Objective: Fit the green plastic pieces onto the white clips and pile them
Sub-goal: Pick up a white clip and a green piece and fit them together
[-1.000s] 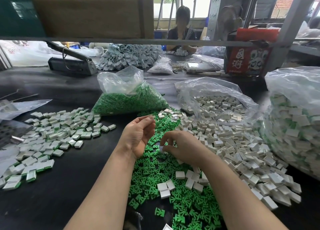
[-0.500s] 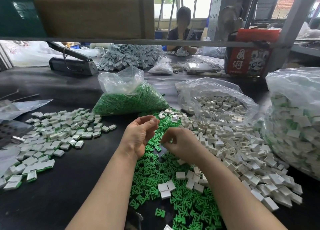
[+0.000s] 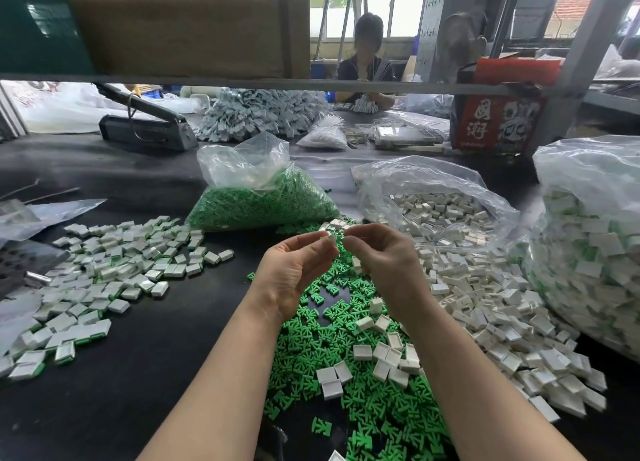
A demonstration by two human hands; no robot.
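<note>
- Green pieces [image 3: 349, 367] lie loose on the dark table [image 3: 145, 391] directly in front of the person, with a few white clips [image 3: 381, 353] scattered on top of them.
- The main heap of loose clips spreads just right of the green pieces; assembled clips [image 3: 114, 270], showing green edges, form the pile well to the left.
- The left hand [image 3: 298, 273] is raised above the green pieces, palm turned inward, thumb and fingers curled to pinch a small white clip at the tips.
- The right hand [image 3: 384, 263] is raised beside it, fingertips nearly meeting the left's, fingers curled. What it pinches is hidden; a green piece is likely, but it cannot be confirmed.
- Judgement: the fitting step is in hand. To do it well, the piece should be lined up square with the clip's opening before pressing, and pushed fully home so no green stands proud.
- Judgement: the parts are small and smooth; a skewed push could jam or flick one away.
- Farther off stand a green bag [image 3: 263, 204], a clip bag [image 3: 436, 204] and a large bag [image 3: 588, 245] of finished parts at right.
- Beyond, another person [image 3: 363, 62] sits working.
</note>
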